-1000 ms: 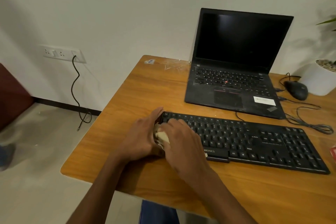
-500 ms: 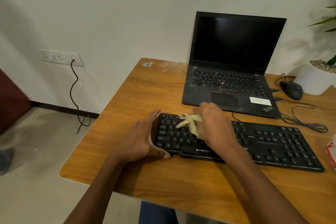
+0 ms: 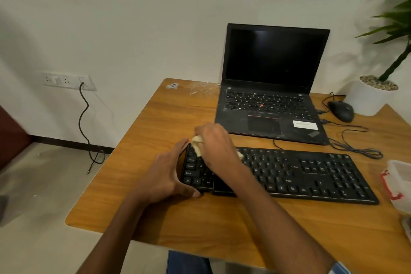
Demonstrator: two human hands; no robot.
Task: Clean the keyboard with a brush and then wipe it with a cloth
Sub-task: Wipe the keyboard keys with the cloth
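Fingers [image 3: 201, 131] pinching cloth [image 3: 197, 147] on keyboard [image 3: 311, 173], wooden desk [image 3: 155, 122], white wall [image 3: 133, 18]

A wooden desk with rounded corners [image 3: 160, 122] stands against a pale wall. At its back, an open black laptop [image 3: 271, 104] shows a dark screen. Just right of it lies a black corded mouse [image 3: 341, 111], its thin black cable [image 3: 355, 147] looping over the desktop. A white round pot holding a green plant [image 3: 369, 98] sits at the far right. A clear plastic container with a red clip [image 3: 398, 182] shows at the right edge. On the wall there's a white socket strip [image 3: 66, 81] with a dark cord [image 3: 85, 122] dangling to the floor.
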